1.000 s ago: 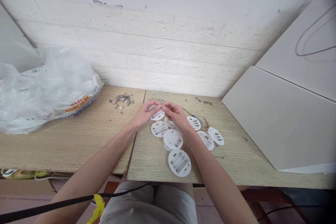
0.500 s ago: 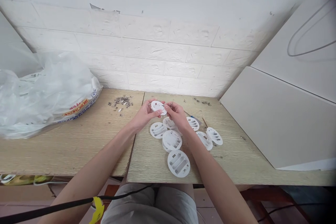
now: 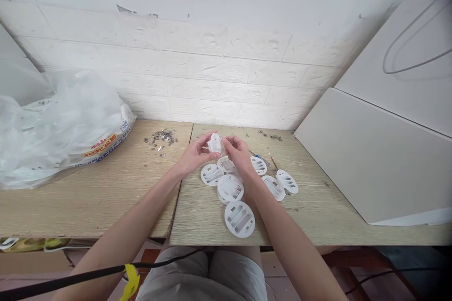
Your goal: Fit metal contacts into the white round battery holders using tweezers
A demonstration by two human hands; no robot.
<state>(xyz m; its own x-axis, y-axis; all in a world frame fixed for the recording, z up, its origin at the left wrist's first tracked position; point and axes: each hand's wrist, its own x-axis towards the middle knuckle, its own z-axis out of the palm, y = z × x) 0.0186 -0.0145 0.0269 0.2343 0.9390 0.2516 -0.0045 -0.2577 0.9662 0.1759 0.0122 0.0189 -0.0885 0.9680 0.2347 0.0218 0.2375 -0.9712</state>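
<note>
Between the thumb and fingers of my left hand (image 3: 196,153) is a round white plastic battery holder (image 3: 215,143), tilted nearly edge-on. My right hand (image 3: 238,153) is pinched close to its right edge; a small metal piece seems to show at the fingers, too tiny to name surely. Under and around my hands lie several more round white battery holders, among them a front one (image 3: 239,219), a middle one (image 3: 230,188) and a right one (image 3: 287,181). Slots and metal contacts show in them. A blue-handled tool (image 3: 261,158) lies beyond my right wrist.
A heap of small metal contacts (image 3: 165,138) lies on the left board, with a smaller scatter (image 3: 270,136) near the wall. A full clear plastic bag (image 3: 67,127) stands at left. A large pale panel (image 3: 374,160) bounds the right side. A black cable (image 3: 70,276) crosses the front.
My left hand has turned the battery holder from facing up to nearly edge-on. My right fingers have come slightly away from its face. The view has shifted a little.
</note>
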